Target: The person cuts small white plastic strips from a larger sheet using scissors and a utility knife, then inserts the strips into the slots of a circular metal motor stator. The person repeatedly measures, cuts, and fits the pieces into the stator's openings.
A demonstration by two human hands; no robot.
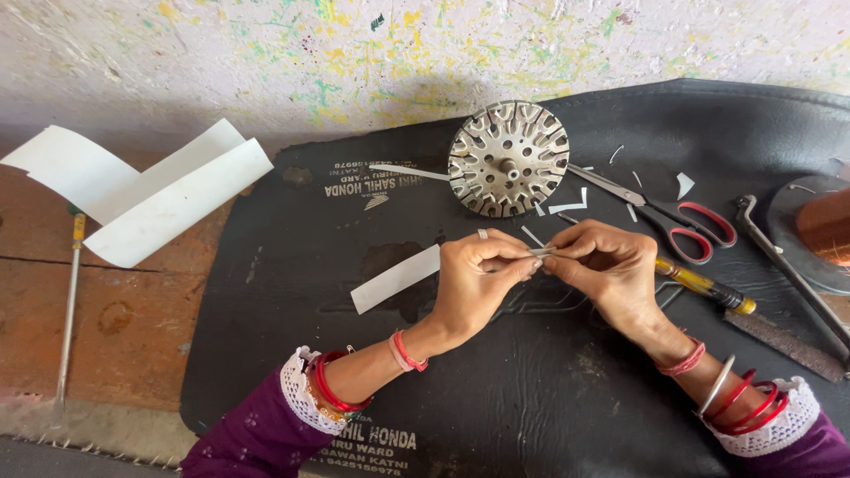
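My left hand (482, 279) and my right hand (606, 265) meet over a black mat (549, 389), fingertips pinched together on a narrow white paper strip (394, 279) that trails down to the left from my left hand. Just beyond the hands stands a round slotted metal stator core (507, 158) with a short shaft in its middle. A thin white strip (409, 171) pokes out of its left side. Small white paper offcuts (567, 208) lie scattered near it.
Red-handled scissors (673, 217) lie right of the core. A yellow-handled tool (704, 285) lies under my right wrist. A metal bar (792, 274) and a copper wire spool (825, 228) sit at far right. Large white paper strips (142, 195) and a screwdriver (71, 301) lie left.
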